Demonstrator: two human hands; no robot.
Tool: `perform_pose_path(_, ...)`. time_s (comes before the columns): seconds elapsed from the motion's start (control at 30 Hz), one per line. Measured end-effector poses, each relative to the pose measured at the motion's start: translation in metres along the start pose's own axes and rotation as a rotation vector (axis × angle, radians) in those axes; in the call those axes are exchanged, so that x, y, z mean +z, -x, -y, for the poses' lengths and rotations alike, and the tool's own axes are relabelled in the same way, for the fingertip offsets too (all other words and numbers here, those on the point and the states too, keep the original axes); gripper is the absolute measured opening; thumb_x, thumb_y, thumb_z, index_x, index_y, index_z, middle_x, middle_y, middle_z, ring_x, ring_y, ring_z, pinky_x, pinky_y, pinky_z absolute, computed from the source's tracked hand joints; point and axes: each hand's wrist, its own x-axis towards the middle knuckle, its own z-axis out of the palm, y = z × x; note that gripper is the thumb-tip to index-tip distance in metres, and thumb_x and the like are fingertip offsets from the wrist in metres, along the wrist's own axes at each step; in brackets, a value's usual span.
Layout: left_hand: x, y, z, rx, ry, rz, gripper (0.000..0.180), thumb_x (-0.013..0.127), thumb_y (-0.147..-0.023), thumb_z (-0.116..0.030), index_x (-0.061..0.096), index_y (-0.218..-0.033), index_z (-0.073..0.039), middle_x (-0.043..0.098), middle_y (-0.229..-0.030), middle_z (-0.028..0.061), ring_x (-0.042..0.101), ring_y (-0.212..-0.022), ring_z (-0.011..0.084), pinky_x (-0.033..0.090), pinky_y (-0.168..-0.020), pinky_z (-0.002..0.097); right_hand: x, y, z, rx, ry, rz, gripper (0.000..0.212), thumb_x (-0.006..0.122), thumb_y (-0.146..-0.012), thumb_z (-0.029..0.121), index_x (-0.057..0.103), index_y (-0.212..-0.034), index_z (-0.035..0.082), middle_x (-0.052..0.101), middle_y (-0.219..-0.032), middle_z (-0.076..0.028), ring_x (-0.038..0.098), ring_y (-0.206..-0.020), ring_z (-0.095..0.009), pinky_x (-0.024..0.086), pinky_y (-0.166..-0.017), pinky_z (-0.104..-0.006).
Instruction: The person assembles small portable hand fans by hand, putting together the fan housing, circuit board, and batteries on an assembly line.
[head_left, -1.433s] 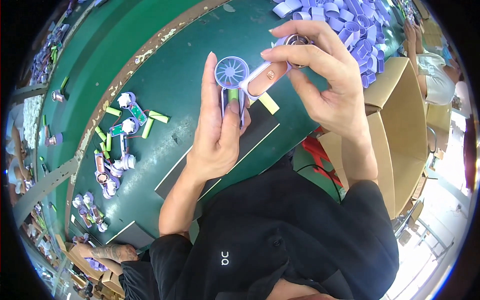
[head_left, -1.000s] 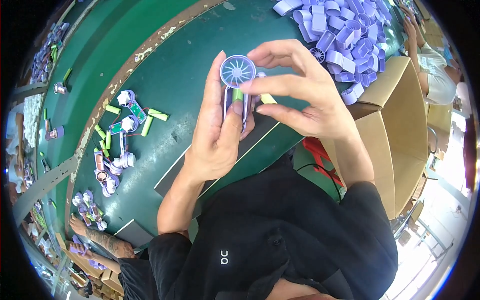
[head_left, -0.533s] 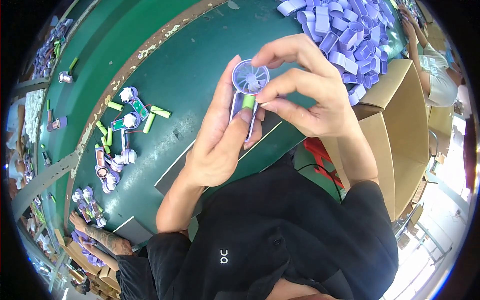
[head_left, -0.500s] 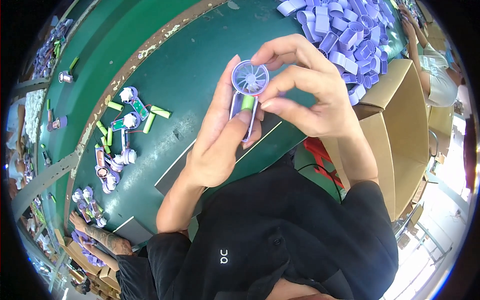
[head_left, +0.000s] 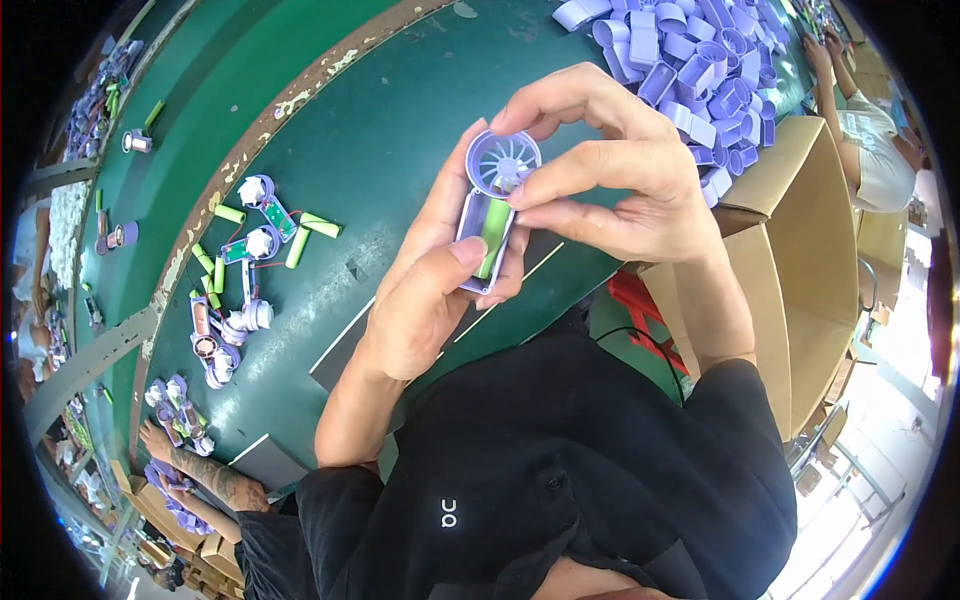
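My left hand (head_left: 425, 285) is wrapped round a small purple fan housing (head_left: 468, 262), its thumb lying along the open body. Inside that body a green battery cell (head_left: 494, 228) lies lengthwise. The round end of the housing shows a finned fan grille (head_left: 506, 165) facing up. With bent fingers, my right hand (head_left: 620, 175) grips the rim of the round end; its thumb and forefinger pinch near where the round part meets the body. What sits between those fingertips is too small to make out. Both hands hold the piece above the green table.
Purple housings (head_left: 700, 75) pile up at the far right beside an open cardboard box (head_left: 790, 280). On the left lie fan assemblies (head_left: 262, 240) with circuit boards and loose green cells (head_left: 298, 246). A conveyor belt (head_left: 225, 75) runs beyond the metal rail. A co-worker's arm (head_left: 215, 478) rests lower left.
My left thumb has slid off the green cell toward the housing's edge, so more of the cell shows. The housing has tilted slightly. Items on the belt have shifted a little.
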Motion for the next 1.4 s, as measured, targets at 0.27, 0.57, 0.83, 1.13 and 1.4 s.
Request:
perform_pose_path(0.27, -0.007, -0.001, 0.002, 0.022, 0.100, 0.066, 0.100, 0.061, -0.093, -0.039, 0.005, -0.170, -0.009, 0.054, -0.121, 0.0133, 0.052, -0.084, 0.0165, 0.044, -0.068, 0.0285, 0.005, -0.005, 0.006, 0.057, 0.102, -0.017, 0.015, 0.083, -0.076, 0.001, 0.072, -0.085, 0.006, 0.071, -0.106, -0.009, 0.066, -0.099, -0.027, 0.054, -0.085, -0.0374)
perform_pose_path(0.57, 0.003, 0.006, 0.015, 0.160, -0.402, -0.102, 0.072, 0.043, -0.108, -0.010, 0.008, -0.170, -0.004, 0.055, -0.135, 0.0074, 0.051, -0.089, 0.0085, 0.042, -0.073, 0.0233, 0.019, -0.007, 0.023, 0.273, 0.077, -0.105, 0.009, 0.073, -0.075, -0.002, 0.068, -0.080, 0.003, 0.069, -0.105, -0.010, 0.065, -0.085, -0.015, 0.051, -0.079, -0.0288)
perform_pose_path(0.83, -0.020, -0.014, 0.029, 0.294, -0.400, -0.263, 0.066, 0.046, -0.109, -0.006, 0.019, -0.169, -0.010, 0.061, -0.113, 0.0046, 0.048, -0.076, 0.0065, 0.040, -0.066, 0.0206, 0.015, 0.016, -0.001, 0.281, 0.214, -0.271, 0.025, 0.082, -0.084, 0.007, 0.076, -0.108, 0.006, 0.068, -0.103, -0.009, 0.069, -0.092, -0.023, 0.057, -0.080, -0.0321)
perform_pose_path(1.13, -0.051, -0.018, 0.067, 0.325, -0.469, -0.185, 0.072, 0.038, -0.106, 0.002, 0.003, -0.169, -0.007, 0.058, -0.121, 0.0120, 0.049, -0.082, 0.0091, 0.046, -0.070, 0.0244, 0.028, 0.103, -0.012, 0.594, 0.406, 0.063, 0.031, 0.082, -0.086, 0.007, 0.076, -0.117, 0.003, 0.066, -0.099, -0.009, 0.066, -0.086, -0.025, 0.053, -0.075, -0.0360)
perform_pose_path(1.4, -0.054, -0.026, 0.092, 0.414, -0.514, -0.318, 0.068, 0.045, -0.109, -0.004, 0.011, -0.168, -0.006, 0.059, -0.125, 0.0131, 0.050, -0.079, 0.0094, 0.045, -0.070, 0.0241, 0.061, 0.086, -0.023, 0.443, 0.754, 0.159, 0.027, 0.079, -0.086, 0.010, 0.072, -0.110, 0.001, 0.060, -0.098, -0.007, 0.062, -0.091, -0.026, 0.055, -0.078, -0.0396)
